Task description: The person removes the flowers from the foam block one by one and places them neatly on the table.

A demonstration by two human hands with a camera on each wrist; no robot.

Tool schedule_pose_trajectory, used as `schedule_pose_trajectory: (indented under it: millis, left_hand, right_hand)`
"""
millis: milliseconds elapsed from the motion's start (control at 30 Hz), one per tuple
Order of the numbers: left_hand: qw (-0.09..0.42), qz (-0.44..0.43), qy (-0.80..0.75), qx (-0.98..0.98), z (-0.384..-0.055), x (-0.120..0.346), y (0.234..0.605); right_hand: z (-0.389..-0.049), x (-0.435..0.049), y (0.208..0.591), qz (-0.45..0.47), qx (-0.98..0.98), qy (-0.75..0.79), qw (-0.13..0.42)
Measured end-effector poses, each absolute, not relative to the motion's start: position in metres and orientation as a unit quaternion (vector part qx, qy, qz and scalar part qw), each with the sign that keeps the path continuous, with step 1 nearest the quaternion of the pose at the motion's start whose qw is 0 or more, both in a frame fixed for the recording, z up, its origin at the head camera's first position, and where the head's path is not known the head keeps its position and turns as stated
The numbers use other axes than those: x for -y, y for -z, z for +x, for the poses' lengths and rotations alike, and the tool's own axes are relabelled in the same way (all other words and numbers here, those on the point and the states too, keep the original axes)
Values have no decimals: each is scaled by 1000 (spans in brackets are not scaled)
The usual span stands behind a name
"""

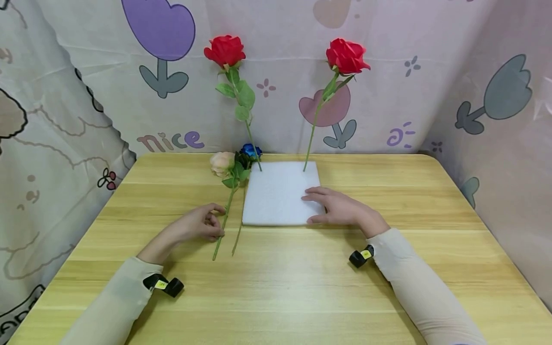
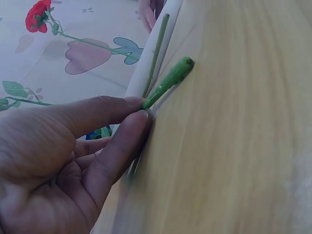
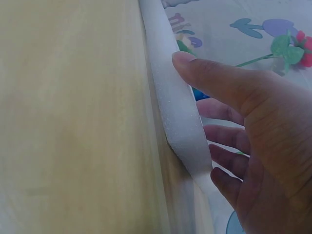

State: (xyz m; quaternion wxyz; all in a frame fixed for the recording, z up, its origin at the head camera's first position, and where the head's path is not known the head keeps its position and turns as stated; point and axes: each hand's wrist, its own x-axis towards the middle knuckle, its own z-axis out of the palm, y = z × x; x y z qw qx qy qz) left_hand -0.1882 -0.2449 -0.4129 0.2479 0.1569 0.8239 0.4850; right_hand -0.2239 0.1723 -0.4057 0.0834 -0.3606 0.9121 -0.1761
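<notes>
Head view: left hand point(image 1: 196, 225) pinches the stem point(image 1: 228, 206) of the cream rose point(image 1: 222, 164), left of the white foam block point(image 1: 278, 196); blue rose point(image 1: 250, 151) alongside. Right hand point(image 1: 342, 207) at block's right side; two red roses point(image 1: 225, 50) stand in block. Left wrist: pinch sits near the stem's end. Right wrist: relaxed, parted fingers at block edge.

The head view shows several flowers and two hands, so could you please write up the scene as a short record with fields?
Left hand: pinches the cream rose by its stem
Right hand: fingers spread at the right side of the white foam block
Foam block: flat on the wooden table
Standing in block: left red rose and right red rose, near the far edge
Blue flower: left of the block, partly hidden behind the cream rose's leaves
</notes>
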Motion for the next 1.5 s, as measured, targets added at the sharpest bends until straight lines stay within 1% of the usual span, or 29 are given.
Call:
schedule_pose_trajectory:
  millis: [267, 400, 800, 1000, 1167, 1500]
  left_hand:
    - [263, 151, -502, -810, -190, 246, 413]
    - [252, 156, -501, -813, -191, 250, 414]
    - [241, 125, -559, -783, -196, 253, 409]
    - [233, 133, -544, -795, -200, 247, 405]
    - [211, 135, -534, -808, -207, 239, 399]
    - [151, 126, -550, -812, -221, 225, 386]
  right_hand:
    - [-224, -172, 405, -359, -912, 180, 90]
    - [-224, -172, 404, -359, -912, 179, 89]
    - [-225, -173, 405, -361, -911, 182, 87]
    - [-225, -172, 404, -359, -911, 180, 91]
    - [-225, -173, 404, -355, -912, 183, 90]
    - [-226, -173, 406, -362, -912, 175, 86]
